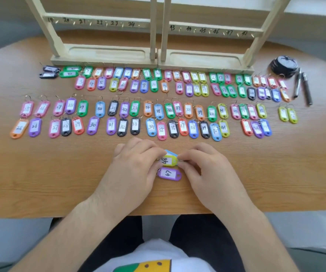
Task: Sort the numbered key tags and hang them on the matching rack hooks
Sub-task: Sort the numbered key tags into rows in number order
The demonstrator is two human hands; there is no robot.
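Near the table's front edge, my left hand (136, 163) and my right hand (201, 163) pinch a yellow key tag (169, 160) from either side; a blue tag (172, 153) peeks out behind it. A purple tag marked 47 (169, 174) lies flat just below, between my hands. Several coloured numbered tags lie in ordered rows across the table: a far double row (154, 81) and a nearer double row (119, 116). Two wooden racks (103, 22) (217, 31) stand at the back, with hooks labelled 19 to 24 and 43 to 48.
The wooden table (60, 183) ends at a front edge near my lap. At the back right lie a black round object (282, 65) and two dark pens (303, 88). The racks' base trays (107, 54) sit right behind the far tags.
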